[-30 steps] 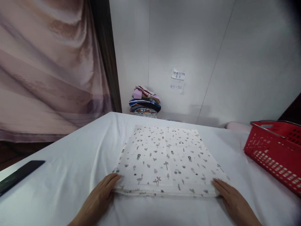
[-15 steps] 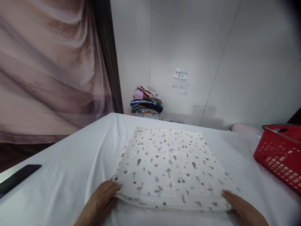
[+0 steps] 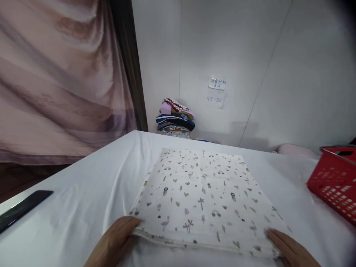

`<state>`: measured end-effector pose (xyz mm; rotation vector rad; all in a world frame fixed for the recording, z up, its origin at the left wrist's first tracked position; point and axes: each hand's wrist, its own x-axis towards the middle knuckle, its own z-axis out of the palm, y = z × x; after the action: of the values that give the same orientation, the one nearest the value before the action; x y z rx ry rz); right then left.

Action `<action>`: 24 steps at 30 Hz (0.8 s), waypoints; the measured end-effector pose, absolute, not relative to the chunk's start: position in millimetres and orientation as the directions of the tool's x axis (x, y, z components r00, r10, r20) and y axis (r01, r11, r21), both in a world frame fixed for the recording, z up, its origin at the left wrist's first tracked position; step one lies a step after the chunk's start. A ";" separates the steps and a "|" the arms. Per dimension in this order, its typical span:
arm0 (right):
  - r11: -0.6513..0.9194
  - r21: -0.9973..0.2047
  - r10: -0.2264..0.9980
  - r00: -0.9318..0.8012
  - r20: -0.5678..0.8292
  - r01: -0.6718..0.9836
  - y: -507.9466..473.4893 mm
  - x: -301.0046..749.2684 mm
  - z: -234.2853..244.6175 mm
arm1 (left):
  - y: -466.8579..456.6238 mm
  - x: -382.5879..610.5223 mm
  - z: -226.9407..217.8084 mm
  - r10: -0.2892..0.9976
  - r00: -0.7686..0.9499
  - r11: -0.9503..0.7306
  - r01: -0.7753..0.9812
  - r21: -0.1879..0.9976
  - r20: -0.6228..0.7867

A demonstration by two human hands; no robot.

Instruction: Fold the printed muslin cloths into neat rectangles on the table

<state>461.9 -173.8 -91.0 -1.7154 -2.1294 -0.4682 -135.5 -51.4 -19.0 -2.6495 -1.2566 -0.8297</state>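
Observation:
A white cloth (image 3: 191,196) with small prints of flamingos, palm trees and rainbows lies spread in a folded, layered square on the white-covered table (image 3: 75,207). At its near left corner my left hand (image 3: 116,237) is closed on the edge, fingers on top and thumb below. My right hand (image 3: 290,246) grips the near right corner in the same way, slightly blurred. The near edge between the hands shows several stacked layers, raised a little at the left. Crease lines cross the middle of the cloth.
A black phone-like slab (image 3: 23,207) lies at the table's left edge. On the right stands a red plastic basket (image 3: 335,181) with a metal handle. Beyond the far edge are a pile of folded fabrics (image 3: 175,120), a wall with paper signs (image 3: 216,99), and a pink curtain (image 3: 61,81).
The view has shifted slightly, so the basket sits farther right. My right hand and the near right corner appear a little farther right and lower; both hands keep their hold.

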 end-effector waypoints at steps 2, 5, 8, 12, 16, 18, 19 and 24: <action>0.177 0.066 0.853 -0.187 0.487 0.982 -175.7 458.8 -81.5 | -49.2 -138.9 -27.7 0.698 0.461 -0.635 0.752 0.177 0.548; 0.120 0.066 0.871 -0.137 0.472 0.991 -182.4 456.5 -68.5 | -49.2 -144.7 -40.8 0.756 0.348 -0.569 0.767 0.295 0.554; 0.108 0.069 0.894 -0.127 0.429 0.992 -187.0 452.5 -58.6 | -48.7 -150.6 -47.7 0.800 0.276 -0.522 0.758 0.392 0.533; 0.103 0.053 0.902 -0.116 0.417 0.993 -185.4 451.1 -57.7 | -42.9 -155.3 -46.0 0.796 0.350 -0.570 0.709 0.416 0.494; 0.104 0.065 0.891 -0.123 0.438 0.992 -182.7 455.8 -64.0 | -38.4 -150.6 -42.3 0.777 0.335 -0.594 0.671 0.444 0.534; 0.110 0.077 0.887 -0.133 0.442 0.991 -182.9 456.1 -63.9 | -36.4 -147.5 -42.0 0.779 0.337 -0.594 0.665 0.453 0.528; 0.111 0.077 0.887 -0.134 0.441 0.991 -183.4 455.6 -62.7 | -35.0 -146.6 -41.9 0.774 0.356 -0.606 0.655 0.452 0.523; 0.111 0.032 0.907 -0.115 0.406 0.993 -190.2 458.1 -52.1 | -31.3 -149.1 -34.4 0.772 0.451 -0.633 0.614 0.472 0.448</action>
<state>458.1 -190.2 -52.1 -1.8717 -2.1079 -0.4332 -149.1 -31.3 -34.4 -2.8758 -1.4018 -1.1077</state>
